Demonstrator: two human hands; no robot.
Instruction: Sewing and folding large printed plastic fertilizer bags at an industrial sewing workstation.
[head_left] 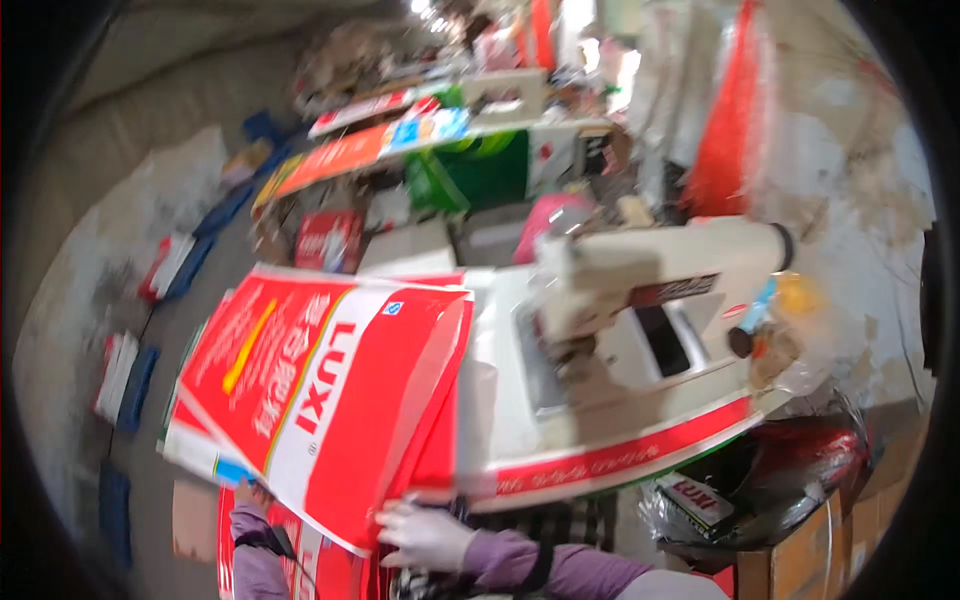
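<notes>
A red-and-white printed sack (390,400) is spread slantwise left of the frame's centre, its upper right corner lying by the white table (483,400). The sack's near lower edge is shown running down to the right between the two hands. At its lower left border the left hand (256,492) is placed, partly hidden; whether its fingers are clenched or released cannot be told. By the sack's lowest corner the right hand (425,535), gloved in white, is set with its fingers spread toward the sack; whether the edge is grasped cannot be told. Below, at the lower edge of the frame, another red-and-white sack (330,565) is seen. Right of centre, a white sewing machine (665,275) is mounted on the table, whose curved front edge is banded in red. A strip of white tabletop is left between sack and machine, and room for sideways movement is offered by the grey floor (185,400) between the sack's left edge and the blue bundles (138,390) at the left
</notes>
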